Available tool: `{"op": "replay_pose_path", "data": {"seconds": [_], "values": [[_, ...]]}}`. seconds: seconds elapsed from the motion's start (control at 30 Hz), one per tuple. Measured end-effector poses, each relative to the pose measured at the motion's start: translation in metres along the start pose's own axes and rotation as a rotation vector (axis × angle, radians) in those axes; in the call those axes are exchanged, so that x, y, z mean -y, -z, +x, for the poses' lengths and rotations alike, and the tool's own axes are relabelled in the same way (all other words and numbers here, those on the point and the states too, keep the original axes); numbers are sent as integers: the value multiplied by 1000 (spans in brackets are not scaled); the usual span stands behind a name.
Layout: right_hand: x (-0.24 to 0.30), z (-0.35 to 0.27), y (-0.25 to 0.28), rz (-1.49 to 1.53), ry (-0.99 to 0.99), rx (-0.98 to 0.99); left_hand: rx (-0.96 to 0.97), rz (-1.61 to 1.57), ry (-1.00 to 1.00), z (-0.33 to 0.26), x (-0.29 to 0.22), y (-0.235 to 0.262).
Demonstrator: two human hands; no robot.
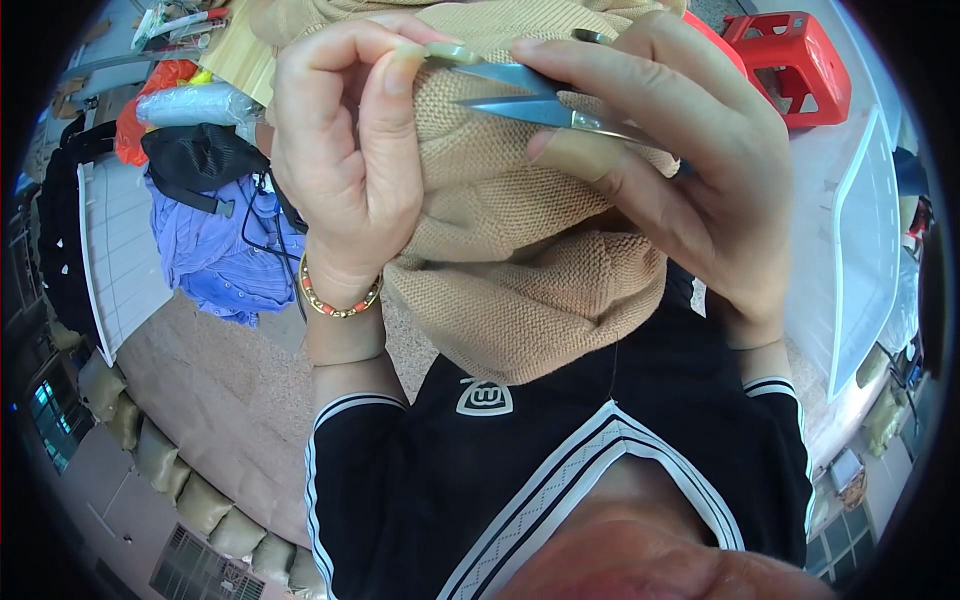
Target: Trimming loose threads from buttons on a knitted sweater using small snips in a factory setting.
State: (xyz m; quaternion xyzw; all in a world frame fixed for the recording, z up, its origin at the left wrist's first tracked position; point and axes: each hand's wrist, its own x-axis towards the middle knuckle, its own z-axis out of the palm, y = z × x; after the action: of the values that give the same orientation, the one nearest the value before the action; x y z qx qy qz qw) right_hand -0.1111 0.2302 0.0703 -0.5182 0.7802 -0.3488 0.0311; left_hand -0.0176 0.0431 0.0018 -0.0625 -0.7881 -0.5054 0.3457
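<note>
A tan knitted garment [530,190] is bunched up in front of my chest, between my two hands. My left hand [350,140] is closed in a pinch at its upper left, with a small, pale greenish, button-like piece [452,53] at the fingertips. A gold-and-coral bracelet [340,300] circles that wrist. In my right hand [700,140] are small metal thread snips [540,108], held between thumb and fingers. Their blades are parted and point left, just below the button-like piece, over the knit. A tan plaster wraps my right thumb. Any thread there is too fine to make out.
A red plastic stool [790,65] stands at the far right, beside a white panel [865,250]. On the left lie blue-violet cloth [215,245], a black bag [205,160] and a clear plastic roll [195,105]. A wooden surface [238,50] is at the far left.
</note>
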Motion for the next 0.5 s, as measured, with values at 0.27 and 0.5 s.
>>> {"op": "replay_pose_path", "data": {"seconds": [0.27,0.5], "values": [[9,1,4,-215,-15,-28,-20,118,-30,5,-5,-7],[13,7,3,-486,101,-85,7,280,21,5,-4,-4]]}}
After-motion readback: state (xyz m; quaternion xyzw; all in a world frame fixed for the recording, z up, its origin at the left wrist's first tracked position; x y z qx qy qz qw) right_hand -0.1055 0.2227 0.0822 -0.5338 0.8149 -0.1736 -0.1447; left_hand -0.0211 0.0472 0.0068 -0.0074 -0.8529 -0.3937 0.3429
